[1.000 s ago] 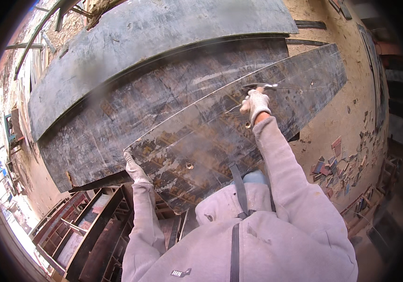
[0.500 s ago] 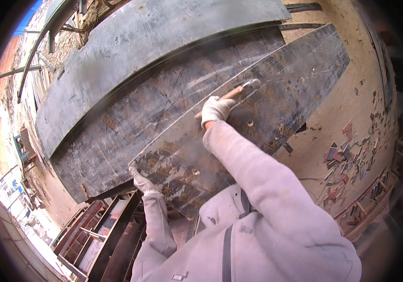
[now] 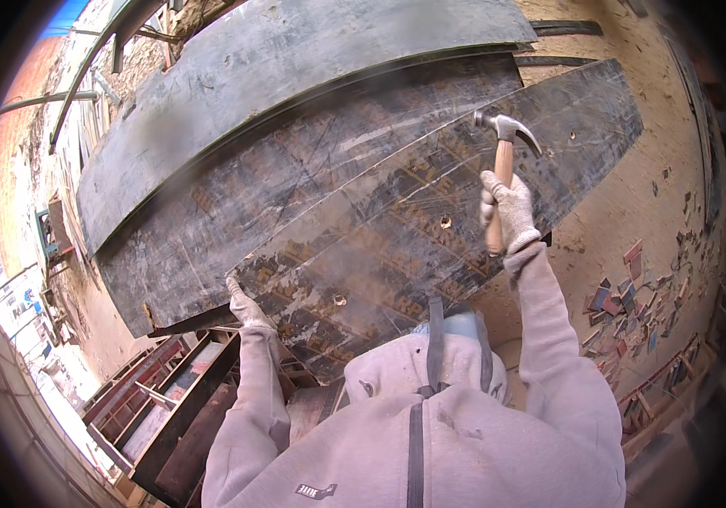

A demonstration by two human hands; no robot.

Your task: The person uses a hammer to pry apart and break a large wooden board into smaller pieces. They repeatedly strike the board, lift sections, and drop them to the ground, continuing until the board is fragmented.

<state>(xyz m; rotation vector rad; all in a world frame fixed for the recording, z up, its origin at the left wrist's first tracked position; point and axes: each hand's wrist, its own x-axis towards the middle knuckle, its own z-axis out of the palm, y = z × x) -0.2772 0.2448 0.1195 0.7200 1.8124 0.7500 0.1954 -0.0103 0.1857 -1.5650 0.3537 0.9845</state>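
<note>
The hammer (image 3: 503,159) is over the right half of the near board (image 3: 371,245), its wooden handle running away from the person and its metal head at the far end, close to the board's far long edge. The striking face points left and the claw curves to the right; whether the head touches the board cannot be told. The right hand (image 3: 513,207), in a pale glove, grips the handle with fingers wrapped round it, near the board's near long edge. The left hand (image 3: 247,306), also gloved, is at the board's far left corner; its fingers are partly hidden, so how tightly they are closed cannot be told. The near board is dark, scuffed and slanted away to the right, with brown patches and a few small holes: one near the left short edge, one left of the right hand, one toward the right end. Beyond its far long edge lies a middle board (image 3: 295,161), dark and scratched, and a grey board (image 3: 312,76) partly overlaps that one. Dark bars (image 3: 566,28) stick out past the grey board's right end. Coloured scraps (image 3: 621,296) are scattered on the sandy ground (image 3: 668,102) at the right. Below the left corner, beside the left sleeve (image 3: 253,398), stand frames (image 3: 168,398) with crosspieces
</note>
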